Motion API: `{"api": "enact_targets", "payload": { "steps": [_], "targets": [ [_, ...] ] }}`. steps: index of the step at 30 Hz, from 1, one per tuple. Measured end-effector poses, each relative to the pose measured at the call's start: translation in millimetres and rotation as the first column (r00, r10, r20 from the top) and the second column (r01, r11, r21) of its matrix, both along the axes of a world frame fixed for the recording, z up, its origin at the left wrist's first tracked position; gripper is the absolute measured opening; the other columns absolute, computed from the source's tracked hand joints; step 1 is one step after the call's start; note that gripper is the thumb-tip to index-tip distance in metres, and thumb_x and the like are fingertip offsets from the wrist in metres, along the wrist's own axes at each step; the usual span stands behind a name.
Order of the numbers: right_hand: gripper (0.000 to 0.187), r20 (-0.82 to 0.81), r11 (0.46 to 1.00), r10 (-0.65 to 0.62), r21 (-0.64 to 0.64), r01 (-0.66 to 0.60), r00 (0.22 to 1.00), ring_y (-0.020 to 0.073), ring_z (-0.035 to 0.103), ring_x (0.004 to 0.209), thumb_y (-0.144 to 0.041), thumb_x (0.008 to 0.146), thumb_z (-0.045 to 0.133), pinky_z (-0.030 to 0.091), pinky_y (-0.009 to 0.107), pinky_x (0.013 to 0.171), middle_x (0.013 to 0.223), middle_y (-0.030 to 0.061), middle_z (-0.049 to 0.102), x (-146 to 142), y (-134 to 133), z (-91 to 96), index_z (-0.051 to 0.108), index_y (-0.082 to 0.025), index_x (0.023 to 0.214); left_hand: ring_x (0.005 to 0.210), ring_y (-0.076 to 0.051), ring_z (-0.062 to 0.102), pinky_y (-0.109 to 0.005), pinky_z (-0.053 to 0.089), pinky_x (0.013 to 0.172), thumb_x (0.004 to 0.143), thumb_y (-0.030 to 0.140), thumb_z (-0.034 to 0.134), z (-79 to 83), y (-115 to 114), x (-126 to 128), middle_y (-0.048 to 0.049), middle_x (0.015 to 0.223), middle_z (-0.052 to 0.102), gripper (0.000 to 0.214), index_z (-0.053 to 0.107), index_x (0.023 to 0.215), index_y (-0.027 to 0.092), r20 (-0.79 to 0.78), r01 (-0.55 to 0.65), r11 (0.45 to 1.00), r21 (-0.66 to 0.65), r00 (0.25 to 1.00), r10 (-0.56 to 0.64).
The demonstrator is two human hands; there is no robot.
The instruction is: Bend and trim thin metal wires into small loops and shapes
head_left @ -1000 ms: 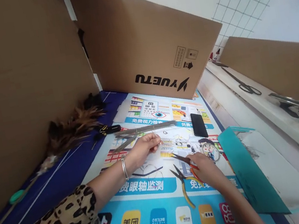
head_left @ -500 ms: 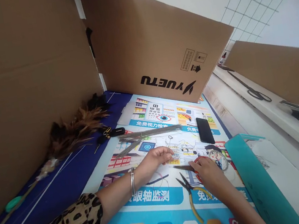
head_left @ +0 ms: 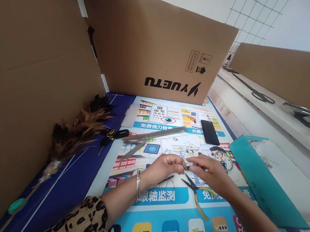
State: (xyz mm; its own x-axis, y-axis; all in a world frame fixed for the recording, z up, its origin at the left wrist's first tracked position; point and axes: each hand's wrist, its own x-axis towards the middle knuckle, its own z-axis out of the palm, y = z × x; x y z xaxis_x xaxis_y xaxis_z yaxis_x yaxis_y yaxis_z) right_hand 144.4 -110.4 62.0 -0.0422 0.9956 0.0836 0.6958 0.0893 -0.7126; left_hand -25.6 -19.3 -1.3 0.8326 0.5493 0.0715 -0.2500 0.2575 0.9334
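My left hand (head_left: pixel 167 168), with a silver bangle at the wrist, has thumb and forefinger pinched on what looks like a thin wire (head_left: pixel 181 153). Facing it, my right hand (head_left: pixel 208 168) is closed, its fingertips close to the left ones. A small dark bit shows between the two hands, but the right fingers hide what they hold. Just below the fingertips lie pliers (head_left: pixel 195 194) with yellow handles, jaws apart. Fine bent wires (head_left: pixel 192 147) are spread on the printed mat beyond the hands.
Past the hands lies a bundle of thin grey wires (head_left: pixel 155 135). A black phone (head_left: pixel 210 132) and a wire spool (head_left: pixel 223 161) are to the right, beside a teal folder (head_left: pixel 264 180). Brown feathers (head_left: pixel 81 125) lie at left. Cardboard walls (head_left: pixel 159 39) enclose the back and left.
My right hand has moved up and left to meet the left hand's fingertips. The scissors it held half a second ago no longer show clearly. The view has shifted slightly.
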Motion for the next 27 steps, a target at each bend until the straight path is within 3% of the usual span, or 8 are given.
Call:
{"api": "enact_targets", "payload": {
  "steps": [3, 7, 9, 12, 21, 27],
  "targets": [
    [0.026, -0.242, 0.994, 0.062, -0.070, -0.082, 0.968, 0.0158, 0.054, 0.073, -0.033, 0.077, 0.059, 0.043, 0.029, 0.070, 0.075, 0.0018, 0.058, -10, 13, -3.5, 0.066, -0.022, 0.100, 0.065, -0.011, 0.053, -0.023, 0.039, 0.066, 0.069, 0.025, 0.065, -2.4, -1, -1, -0.0021, 0.068, 0.062, 0.012, 0.065, 0.070, 0.012, 0.003, 0.089, 0.996, -0.012, 0.996, -0.089],
    [0.025, -0.610, 0.961, 0.019, -0.208, -0.183, 0.792, 0.0126, 0.054, 0.060, -0.033, 0.075, 0.061, 0.043, 0.027, 0.062, 0.067, -0.0005, 0.057, -18, 23, -11.4, 0.064, -0.020, 0.097, 0.064, -0.011, 0.053, -0.024, 0.041, 0.068, 0.069, 0.026, 0.066, -6.8, 2, -3, -0.0034, 0.069, 0.062, 0.017, 0.066, 0.074, 0.010, 0.033, 0.202, 0.978, -0.051, 0.979, -0.201],
    [0.019, -0.694, 0.957, -0.014, -0.219, -0.192, 0.720, 0.0116, 0.053, 0.056, -0.031, 0.073, 0.063, 0.043, 0.027, 0.060, 0.068, -0.0003, 0.058, -20, 25, -15.4, 0.065, -0.018, 0.087, 0.063, -0.011, 0.054, -0.024, 0.041, 0.067, 0.069, 0.026, 0.067, -7.4, 3, -3, -0.0031, 0.067, 0.062, 0.018, 0.066, 0.075, 0.009, 0.054, 0.224, 0.971, -0.081, 0.974, -0.220],
    [0.012, -0.742, 0.964, -0.019, -0.190, -0.183, 0.671, 0.0116, 0.054, 0.055, -0.027, 0.070, 0.066, 0.043, 0.027, 0.059, 0.066, -0.0005, 0.059, -19, 27, -21.5, 0.065, -0.018, 0.077, 0.059, -0.010, 0.053, -0.023, 0.041, 0.064, 0.068, 0.026, 0.068, -6.2, 4, -5, -0.0018, 0.063, 0.061, 0.019, 0.066, 0.077, 0.010, 0.048, 0.234, 0.966, -0.110, 0.972, -0.230],
    [0.008, -0.676, 0.994, -0.002, -0.080, -0.070, 0.737, 0.0117, 0.054, 0.053, -0.026, 0.071, 0.065, 0.043, 0.026, 0.059, 0.064, -0.0011, 0.059, -15, 33, -36.7, 0.065, -0.018, 0.070, 0.057, -0.009, 0.052, -0.022, 0.040, 0.061, 0.069, 0.028, 0.067, -7.0, 5, -4, -0.0014, 0.062, 0.060, 0.020, 0.064, 0.075, 0.009, 0.022, 0.199, 0.971, -0.133, 0.980, -0.198],
    [0.013, -0.555, 0.997, -0.054, -0.078, 0.012, 0.830, 0.0134, 0.055, 0.065, -0.027, 0.072, 0.064, 0.043, 0.025, 0.064, 0.067, 0.0006, 0.060, -9, 35, -38.5, 0.063, -0.018, 0.063, 0.062, -0.008, 0.051, -0.020, 0.037, 0.061, 0.068, 0.027, 0.066, -8.9, 6, 1, -0.0007, 0.068, 0.060, 0.017, 0.062, 0.069, 0.011, -0.098, 0.054, 0.998, -0.033, 0.993, -0.057]
  ]
}}
